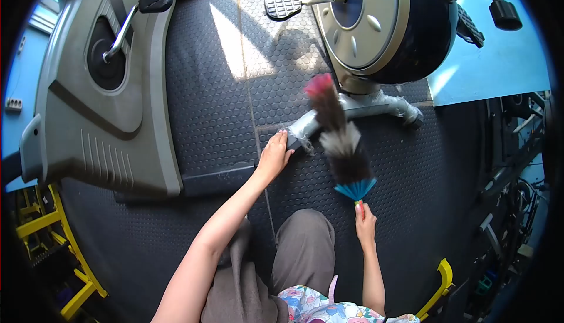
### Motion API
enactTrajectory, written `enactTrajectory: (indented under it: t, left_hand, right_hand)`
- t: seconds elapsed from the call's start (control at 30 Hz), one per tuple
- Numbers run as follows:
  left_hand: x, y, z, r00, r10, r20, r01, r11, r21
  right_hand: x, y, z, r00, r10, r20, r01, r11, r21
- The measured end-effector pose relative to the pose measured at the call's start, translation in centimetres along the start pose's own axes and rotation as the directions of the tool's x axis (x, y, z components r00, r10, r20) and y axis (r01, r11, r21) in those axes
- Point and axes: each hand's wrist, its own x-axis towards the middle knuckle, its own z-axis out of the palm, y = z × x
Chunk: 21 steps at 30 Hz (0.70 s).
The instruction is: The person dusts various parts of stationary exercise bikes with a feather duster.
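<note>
A feather duster (342,144) with pink, brown, white and blue bands is held by its handle in my right hand (365,226), whose fingers are wrapped round it. The duster's upper part is slightly blurred and lies in front of the plastic-wrapped base bar (373,106) of an exercise bike (370,20). At the left end of that bar, my left hand (275,156) rests on the dark end cap with its fingers extended and lying flat. The wrapping is loose and crumpled beside the fingertips.
A large grey exercise machine (111,100) with a pedal stands at the left. Black studded matting (205,88) covers the floor. Yellow metal frames (76,246) are at the lower left, another yellow piece (442,282) at the lower right. Dark equipment lines the right edge.
</note>
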Motion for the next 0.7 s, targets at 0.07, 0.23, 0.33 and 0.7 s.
enactTrajectory:
  t: [0.07, 0.23, 0.33, 0.7]
  left_hand:
    - [-0.5, -0.1, 0.2, 0.999, 0.048, -0.011, -0.047, 0.991, 0.127]
    - [-3.3, 0.7, -2.8, 0.999, 0.054, -0.006, -0.05, 0.951, 0.306]
    - [-7.6, 0.1, -5.8, 0.982, 0.027, -0.187, 0.047, 0.923, 0.381]
    - [-28.6, -8.6, -24.9, 0.576, -0.497, -0.649, 0.7, 0.71, 0.076]
  right_hand:
    - [0.4, 0.7, 1.4, 0.995, 0.088, 0.048, -0.093, 0.988, 0.122]
    - [-1.3, -0.8, 2.8, 0.985, -0.151, 0.084, 0.15, 0.988, 0.018]
    - [-2.3, 0.9, 3.3, 0.996, -0.014, 0.083, 0.007, 0.996, 0.085]
    - [-9.2, 3.7, 10.1, 0.738, -0.459, 0.495, 0.423, 0.886, 0.19]
